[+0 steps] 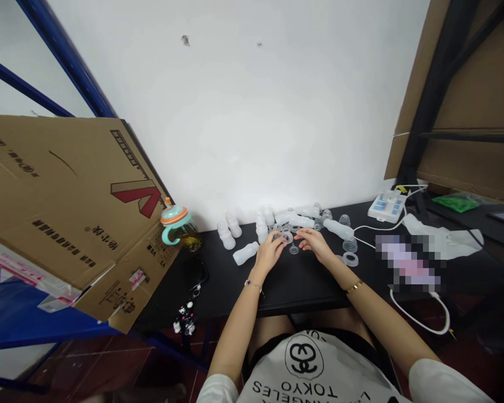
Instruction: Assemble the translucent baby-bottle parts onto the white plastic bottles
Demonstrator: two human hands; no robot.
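Black table (302, 285): translucent bottles (235, 226), loose rings, teal cup (175, 224) left. Clear ring (286, 237) pinched in left hand (270, 252); right hand (315, 242) beside, fingers loose, empty.

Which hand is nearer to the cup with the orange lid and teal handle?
The left hand. It is to the right of the cup, with bare black table between them. The right hand is farther right, beyond the left hand.

Clear plastic ring (286, 237) pinched upright at left fingers; small clear funnel piece (294, 249) just below, on black desk.
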